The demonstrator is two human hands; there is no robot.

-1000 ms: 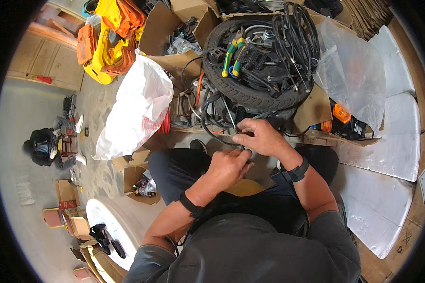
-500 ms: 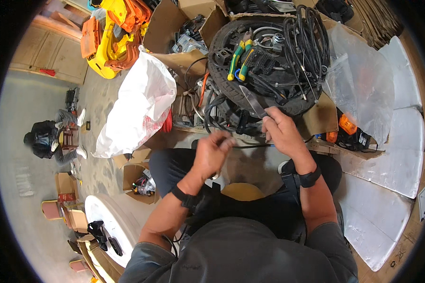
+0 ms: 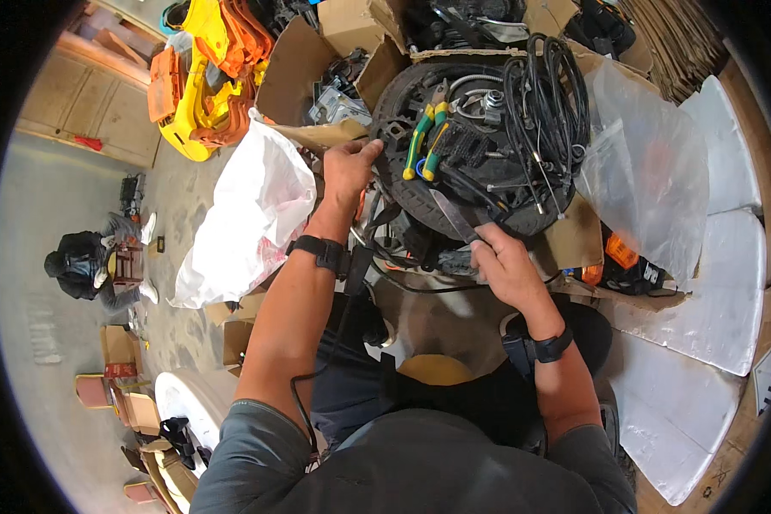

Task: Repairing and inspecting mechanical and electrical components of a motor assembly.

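Note:
My right hand (image 3: 505, 267) grips a knife (image 3: 454, 216), its bare blade pointing up and left over the near rim of a black tire (image 3: 420, 201). Stretched forward, my left hand (image 3: 349, 176) is closed beside the tire's left edge, near a cardboard box flap. Its fingertips are pinched together, and I cannot make out what is between them. On the tire lie green-and-yellow cutting pliers (image 3: 424, 141), a coil of black cables (image 3: 535, 111) and several metal fittings. A black cable (image 3: 411, 289) hangs below the tire, in front of my knees.
A white plastic bag (image 3: 248, 210) stands left of the tire, with orange and yellow plastic parts (image 3: 206, 86) behind it. A clear plastic bag (image 3: 642, 163) and white foam blocks (image 3: 690, 300) are on the right. Another person (image 3: 86, 265) sits at the far left.
My left hand has moved forward and left, from in front of my lap to the tire's left edge. My right hand still holds the knife, slightly lower. The view has shifted a little.

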